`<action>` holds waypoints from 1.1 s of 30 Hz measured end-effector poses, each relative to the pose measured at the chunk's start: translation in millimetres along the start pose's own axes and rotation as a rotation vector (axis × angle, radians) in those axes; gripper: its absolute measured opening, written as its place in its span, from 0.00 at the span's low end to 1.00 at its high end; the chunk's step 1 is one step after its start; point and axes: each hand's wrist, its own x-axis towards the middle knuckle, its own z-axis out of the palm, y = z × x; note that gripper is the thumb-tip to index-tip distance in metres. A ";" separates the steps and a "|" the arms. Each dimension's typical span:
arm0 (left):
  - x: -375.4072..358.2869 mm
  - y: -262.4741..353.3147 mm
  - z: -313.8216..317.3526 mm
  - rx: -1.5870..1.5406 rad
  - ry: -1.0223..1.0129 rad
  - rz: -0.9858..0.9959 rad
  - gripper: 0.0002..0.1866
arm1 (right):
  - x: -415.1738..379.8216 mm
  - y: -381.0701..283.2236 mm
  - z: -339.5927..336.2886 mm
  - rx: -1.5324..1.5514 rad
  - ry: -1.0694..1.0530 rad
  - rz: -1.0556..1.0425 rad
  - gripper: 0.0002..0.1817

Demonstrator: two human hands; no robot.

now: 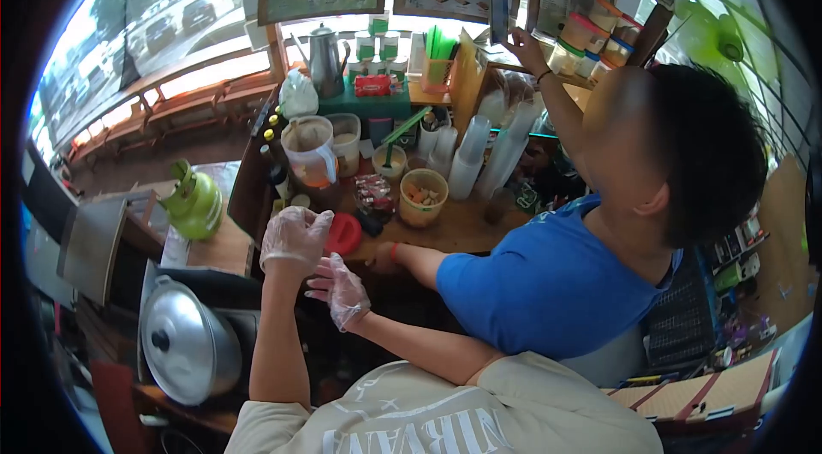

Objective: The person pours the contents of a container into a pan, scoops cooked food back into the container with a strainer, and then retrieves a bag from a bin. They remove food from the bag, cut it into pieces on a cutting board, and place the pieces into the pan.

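My left hand, in a clear plastic glove, is raised by the counter's left front edge with its fingers curled in. Whatever it may hold is hidden. Just below and to the right, my right hand wears the same kind of glove. Its fingers are spread and nothing shows in them. A red lid lies on the wooden counter beside my left hand. Behind it stand a large pitcher with brown contents and a tub of orange and pale pieces. A packet of red sachets lies between them.
At my right, a person in a blue shirt rests one hand on the counter and holds up a phone. A lidded metal pot stands lower left, near a green gas cylinder. Stacked plastic cups and a metal kettle stand farther back.
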 end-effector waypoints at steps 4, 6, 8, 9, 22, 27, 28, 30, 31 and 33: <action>-98.5 2.7 25.7 -0.237 0.287 0.114 0.17 | -49.0 -11.0 2.7 0.253 -0.227 0.087 0.33; -127.9 -52.4 95.9 -0.256 0.448 0.346 0.19 | -60.9 -9.1 -2.9 0.521 -0.379 0.124 0.34; -189.2 -8.4 47.8 -0.069 0.375 0.470 0.23 | -103.6 -29.0 23.5 0.338 -0.297 0.161 0.40; -205.3 -7.0 47.4 -0.096 0.419 0.435 0.22 | -112.9 -27.3 30.3 0.295 -0.267 0.181 0.40; -385.0 -55.4 58.1 0.091 0.465 0.517 0.21 | -146.0 3.6 -13.0 0.054 -0.457 0.321 0.31; -497.4 -110.5 50.8 0.178 0.247 0.192 0.12 | -160.1 -7.1 -59.6 -0.115 -0.364 0.350 0.27; -520.8 -125.0 50.1 0.199 0.191 0.055 0.11 | -163.2 -4.9 -65.0 -0.174 -0.329 0.366 0.26; -568.4 -152.6 46.8 0.239 0.063 -0.140 0.11 | -183.6 5.9 -65.2 -0.246 -0.322 0.373 0.24; -590.2 -162.8 41.8 0.247 -0.096 -0.268 0.11 | -187.5 14.0 -69.7 -0.267 -0.307 0.408 0.24; -633.4 -178.8 30.2 0.234 -0.293 -0.455 0.12 | -201.1 40.2 -77.8 -0.298 -0.291 0.478 0.23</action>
